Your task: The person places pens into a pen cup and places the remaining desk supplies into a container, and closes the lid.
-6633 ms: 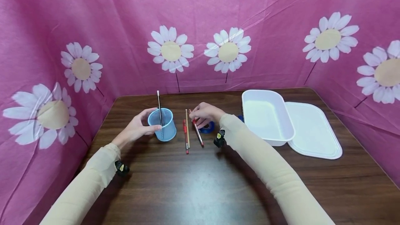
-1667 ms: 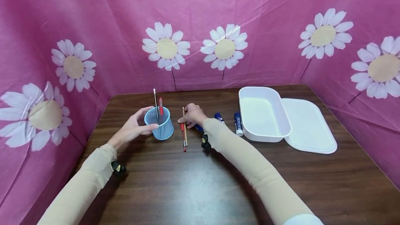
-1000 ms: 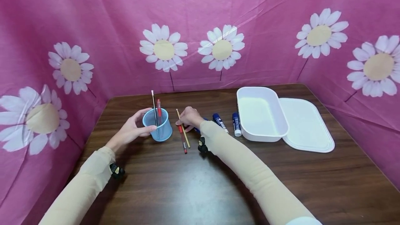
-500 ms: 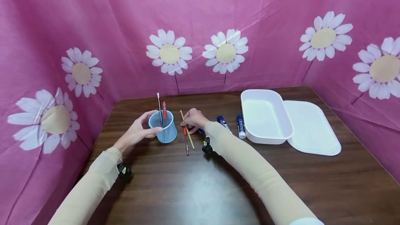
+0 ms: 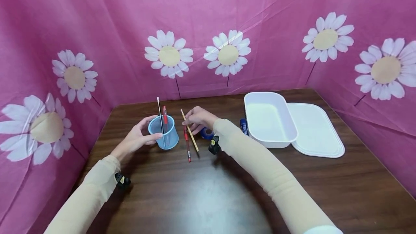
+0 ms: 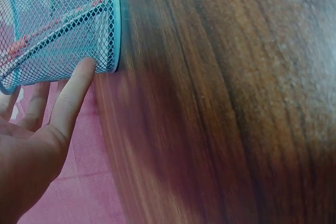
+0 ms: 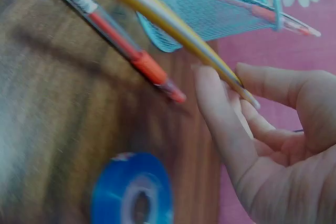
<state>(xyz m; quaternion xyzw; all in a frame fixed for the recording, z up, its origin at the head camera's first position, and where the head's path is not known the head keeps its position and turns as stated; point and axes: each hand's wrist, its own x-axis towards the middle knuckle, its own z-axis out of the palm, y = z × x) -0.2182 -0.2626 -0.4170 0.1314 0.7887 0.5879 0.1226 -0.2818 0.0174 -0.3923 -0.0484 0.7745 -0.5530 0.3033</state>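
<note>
My left hand point(image 5: 138, 138) holds a light-blue mesh pen cup point(image 5: 171, 141) upright on the table, thumb on the near side and fingers around the far side. Inside the cup lean a dark slim stick with a white end point(image 5: 159, 109) and a red-capped pen point(image 5: 165, 115). To its right, my right hand point(image 5: 200, 119) pinches a yellow pencil point(image 7: 184, 32) near its upper end between thumb and fingers. The pencil slants, raised off the table at least in part. Another red pen point(image 5: 187, 147) lies beneath and left of it.
A blue tape roll point(image 7: 107, 198) lies beside the right hand. A dark-blue glue stick point(image 5: 243, 126) stands out by the white plastic box point(image 5: 276, 143), partly behind my right sleeve. The white lid point(image 5: 320, 133) lies right of the box. A pink flowered curtain point(image 5: 201, 10) borders the table.
The red pen that my right hand pinched earlier is now in the cup. My right hand has since taken the pencil and tilted it up. My left hand keeps holding the cup.
</note>
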